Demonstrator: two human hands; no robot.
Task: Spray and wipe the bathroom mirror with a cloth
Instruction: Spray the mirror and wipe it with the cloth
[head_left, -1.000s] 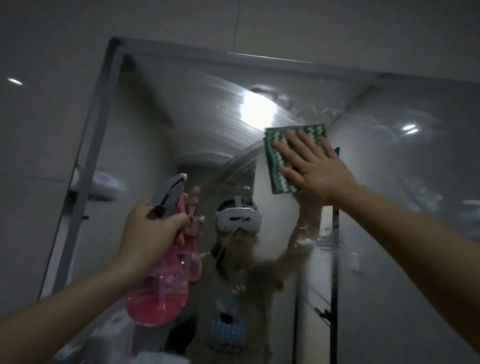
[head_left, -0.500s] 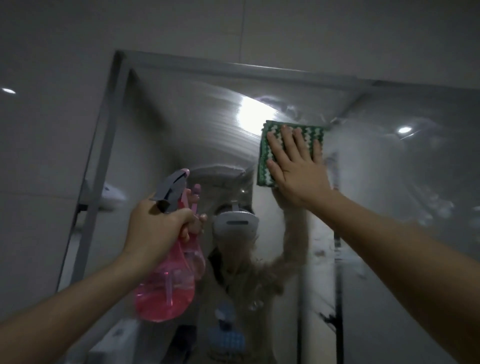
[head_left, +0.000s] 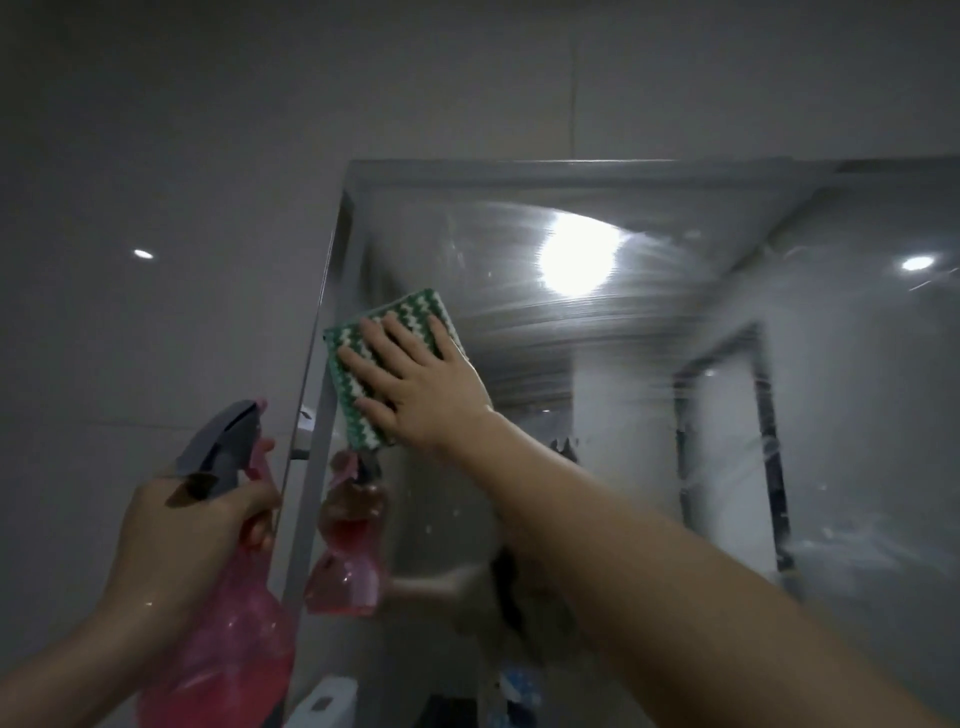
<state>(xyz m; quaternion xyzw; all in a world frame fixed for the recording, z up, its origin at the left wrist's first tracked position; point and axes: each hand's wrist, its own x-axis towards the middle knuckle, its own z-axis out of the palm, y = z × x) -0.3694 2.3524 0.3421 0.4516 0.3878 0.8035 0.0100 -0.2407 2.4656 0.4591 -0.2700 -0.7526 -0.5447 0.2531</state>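
up by the mirror (head_left: 649, 415)'s left edge, my right hand (head_left: 415, 384) is pressing the green cloth (head_left: 363, 384) flat under spread fingers, while my left hand (head_left: 192, 535) is gripping the pink spray bottle (head_left: 234, 639) down low.

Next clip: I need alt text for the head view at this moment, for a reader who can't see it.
A right hand presses a green-and-white cloth flat against the streaky mirror, near its upper left corner. The left hand grips a pink spray bottle beside the mirror's left edge, where the bottle is reflected. A bright light glares in the glass.
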